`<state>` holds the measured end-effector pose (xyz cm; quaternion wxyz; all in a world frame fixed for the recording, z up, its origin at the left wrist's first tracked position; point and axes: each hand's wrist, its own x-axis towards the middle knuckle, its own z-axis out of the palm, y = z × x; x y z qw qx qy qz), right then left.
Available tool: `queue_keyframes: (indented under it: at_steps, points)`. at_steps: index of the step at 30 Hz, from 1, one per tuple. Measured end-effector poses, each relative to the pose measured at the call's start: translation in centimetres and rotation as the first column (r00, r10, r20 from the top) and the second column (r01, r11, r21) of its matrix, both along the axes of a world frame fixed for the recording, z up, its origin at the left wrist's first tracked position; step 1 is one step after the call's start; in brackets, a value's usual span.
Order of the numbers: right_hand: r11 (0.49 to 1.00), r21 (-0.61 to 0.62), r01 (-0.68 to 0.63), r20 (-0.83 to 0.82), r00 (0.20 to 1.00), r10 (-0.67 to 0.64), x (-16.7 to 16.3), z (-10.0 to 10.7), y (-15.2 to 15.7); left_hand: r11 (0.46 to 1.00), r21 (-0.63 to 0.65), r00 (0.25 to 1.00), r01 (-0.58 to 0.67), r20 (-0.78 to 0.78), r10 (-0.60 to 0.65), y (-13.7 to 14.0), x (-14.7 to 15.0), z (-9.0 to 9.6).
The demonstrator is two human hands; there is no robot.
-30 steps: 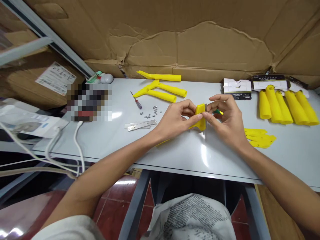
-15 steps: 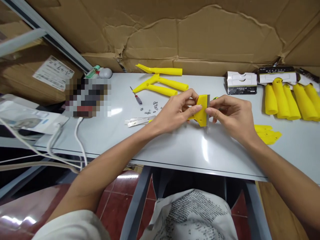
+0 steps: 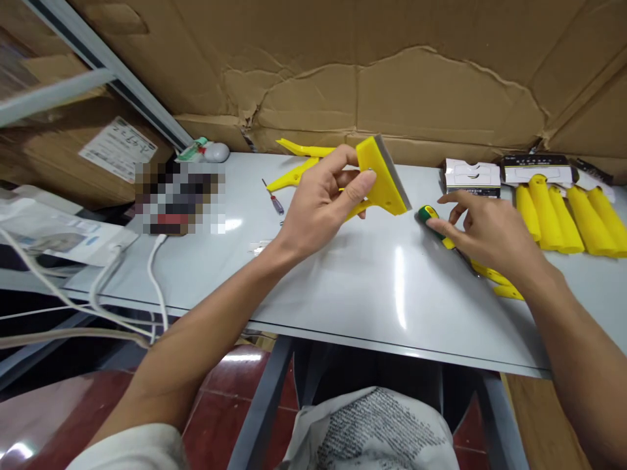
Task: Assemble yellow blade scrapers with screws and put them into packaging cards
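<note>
My left hand (image 3: 323, 196) grips a yellow scraper (image 3: 379, 176), thumb pressed on its head, with the metal blade edge facing right. The scraper is raised and tilted above the table. My right hand (image 3: 494, 228) is over a screwdriver (image 3: 431, 219) with a green and yellow handle; its thumb overlaps the handle and its fingers are apart. Whether the thumb touches the handle I cannot tell. The screwdriver's shaft runs toward some flat yellow parts (image 3: 499, 281) under my right wrist. Loose blades (image 3: 259, 246) are partly hidden behind my left forearm.
Yellow scraper handles (image 3: 294, 176) and a small screwdriver (image 3: 277, 203) lie behind my left hand. Black-and-white boxes (image 3: 473, 176) and several yellow sleeves (image 3: 546, 212) stand at the right. White cables (image 3: 159, 281) hang at the left. Cardboard (image 3: 392, 98) backs the table (image 3: 343, 294).
My left hand has lifted and tilted the scraper. My right hand has let go of its blade edge and moved right and down to the green-handled screwdriver.
</note>
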<state>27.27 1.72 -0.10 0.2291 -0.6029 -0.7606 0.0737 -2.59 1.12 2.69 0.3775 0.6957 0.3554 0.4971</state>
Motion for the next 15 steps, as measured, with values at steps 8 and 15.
queue_keyframes:
  at_steps: [8,15]
  points:
    - [0.988,-0.117,-0.102,-0.431,0.902,0.042,1.7,-0.7,1.9,0.738,0.663,0.879,0.127,-0.42,0.227,2.2,-0.2,-4.3]
    - [0.988,0.152,0.014,-0.837,0.533,0.121,1.0,-0.6,2.6,0.568,0.566,0.463,0.598,-0.822,0.332,3.5,1.6,-5.7]
